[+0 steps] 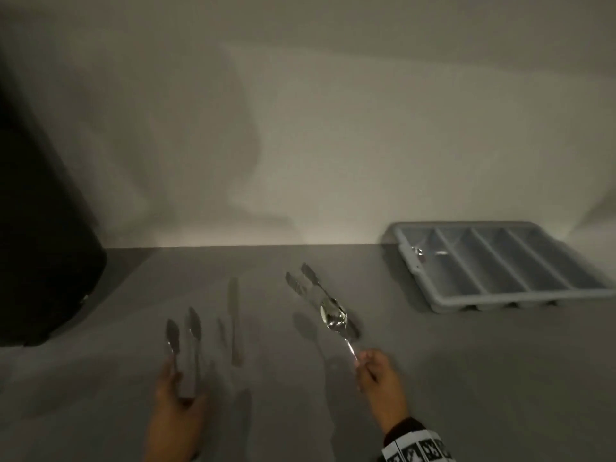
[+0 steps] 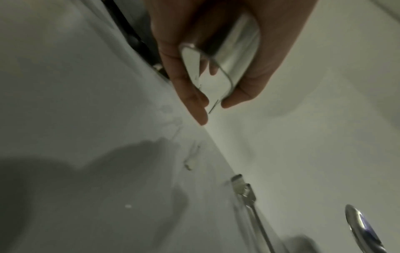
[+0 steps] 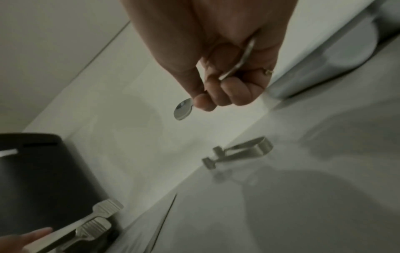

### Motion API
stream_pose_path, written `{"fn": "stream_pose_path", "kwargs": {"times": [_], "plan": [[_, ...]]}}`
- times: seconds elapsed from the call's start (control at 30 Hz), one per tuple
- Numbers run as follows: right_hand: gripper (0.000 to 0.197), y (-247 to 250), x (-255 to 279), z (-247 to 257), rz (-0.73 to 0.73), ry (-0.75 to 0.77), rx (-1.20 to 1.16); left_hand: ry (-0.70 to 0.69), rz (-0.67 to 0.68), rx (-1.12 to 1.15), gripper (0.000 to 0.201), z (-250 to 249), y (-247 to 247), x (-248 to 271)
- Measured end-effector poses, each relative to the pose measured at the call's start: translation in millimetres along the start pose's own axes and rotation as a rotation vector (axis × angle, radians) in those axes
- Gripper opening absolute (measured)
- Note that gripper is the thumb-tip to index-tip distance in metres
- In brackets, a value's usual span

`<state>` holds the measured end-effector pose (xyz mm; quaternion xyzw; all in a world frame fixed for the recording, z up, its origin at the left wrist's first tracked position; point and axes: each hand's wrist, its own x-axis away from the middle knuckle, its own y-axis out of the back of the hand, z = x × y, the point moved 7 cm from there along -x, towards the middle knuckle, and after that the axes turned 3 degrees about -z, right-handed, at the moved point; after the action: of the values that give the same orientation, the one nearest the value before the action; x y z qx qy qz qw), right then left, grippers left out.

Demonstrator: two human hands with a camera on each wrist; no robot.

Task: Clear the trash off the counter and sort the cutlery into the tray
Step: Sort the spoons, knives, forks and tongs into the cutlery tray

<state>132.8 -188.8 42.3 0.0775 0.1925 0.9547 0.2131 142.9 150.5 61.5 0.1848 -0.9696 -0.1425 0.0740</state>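
My left hand (image 1: 176, 388) grips the handles of two forks (image 1: 183, 331), tines pointing away; the left wrist view shows the handle ends (image 2: 207, 71) between thumb and fingers (image 2: 194, 102). My right hand (image 1: 366, 365) pinches the handle of a shiny spoon (image 1: 333, 316), held above the counter with its bowl (image 3: 182, 111) forward. Two more forks (image 1: 301, 280) lie on the counter just beyond the spoon. A table knife (image 1: 233, 315) lies between my hands. The grey cutlery tray (image 1: 520, 300) stands at the back right, with a spoon (image 1: 420, 253) in its leftmost compartment.
A tall black bin (image 1: 43, 228) stands at the far left against the pale wall. The grey counter (image 1: 466, 378) runs back to the wall. The picture is dim and blurred by motion.
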Motion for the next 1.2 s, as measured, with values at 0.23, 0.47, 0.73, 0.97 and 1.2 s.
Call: {"fn": "stream_pose_path", "kwargs": {"times": [0.23,0.47,0.73,0.97,1.2], "plan": [[0.017,129.0,3.5,12.9,-0.338,0.062,-0.11,-0.22,0.126,0.215,0.087,-57.1,-98.2,-4.1],[0.011,259.3,-29.7,-30.1,-0.476,-0.012,-0.027,-0.246,0.308,0.289,0.083,-94.3,-238.3,47.9],[0.023,285.1,-174.1,-59.5,-0.072,0.122,0.175,-0.178,0.133,0.318,0.086,-126.4,-374.1,102.8],[0.026,223.6,-249.9,-49.9,0.297,0.169,0.451,-0.18,-0.032,0.312,0.085,-159.5,-409.5,154.2],[0.023,191.7,-261.5,-51.7,0.44,0.24,0.496,-0.142,-0.151,0.183,0.089,-163.4,-400.4,168.2]]}}
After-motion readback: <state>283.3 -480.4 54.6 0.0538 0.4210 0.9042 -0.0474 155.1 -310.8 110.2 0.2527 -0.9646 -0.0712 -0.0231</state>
